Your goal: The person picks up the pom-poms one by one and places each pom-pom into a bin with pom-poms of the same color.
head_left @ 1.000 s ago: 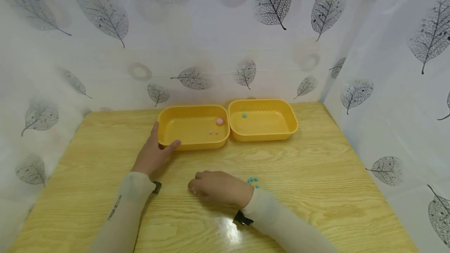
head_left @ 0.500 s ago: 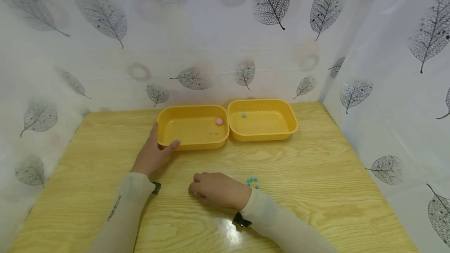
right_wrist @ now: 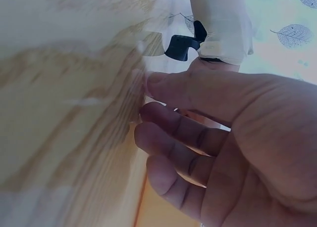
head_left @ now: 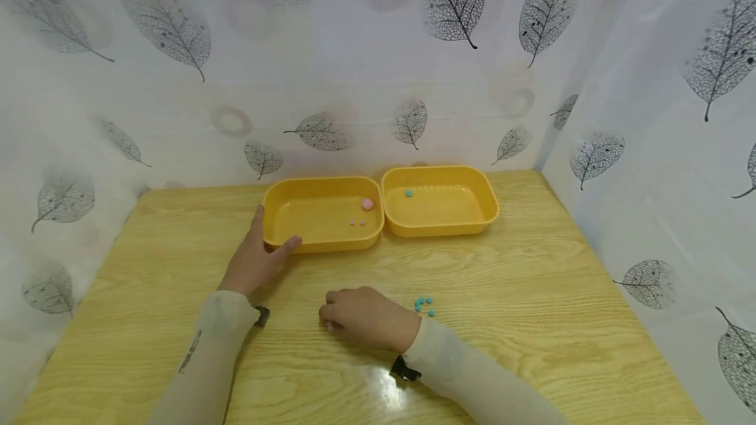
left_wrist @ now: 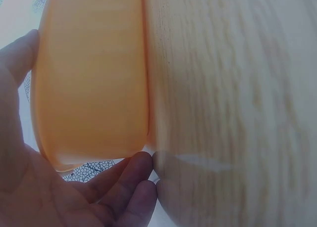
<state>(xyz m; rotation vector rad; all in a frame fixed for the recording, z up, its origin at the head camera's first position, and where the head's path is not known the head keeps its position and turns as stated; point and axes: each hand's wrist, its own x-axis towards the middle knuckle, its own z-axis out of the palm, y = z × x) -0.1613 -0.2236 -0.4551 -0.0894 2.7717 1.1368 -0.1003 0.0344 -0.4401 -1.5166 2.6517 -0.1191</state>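
My left hand (head_left: 254,261) rests on the left end of a yellow plastic tray (head_left: 325,246), the thumb at its front rim. In the left wrist view the fingers lie along the tray's wall (left_wrist: 94,78). Low over the wooden table, my right hand (head_left: 369,317) has curled fingers, thumb and fingertips down at the tabletop. A small pink bead (head_left: 330,325) shows at its fingertips, mostly hidden. Several small blue beads (head_left: 422,302) lie just right of that hand. Inside the left tray are a larger pink ball (head_left: 367,204) and two small pink beads (head_left: 357,223).
A second yellow tray (head_left: 443,231) stands against the first one's right end, with a blue bead (head_left: 409,193) in it. White curtains (head_left: 354,84) printed with leaves stand behind the table (head_left: 508,320) and at both sides.
A pink bead by the right fingertips was plainer a second ago and is now mostly covered. The right hand has shifted very slightly; the left hand has stayed at the tray.
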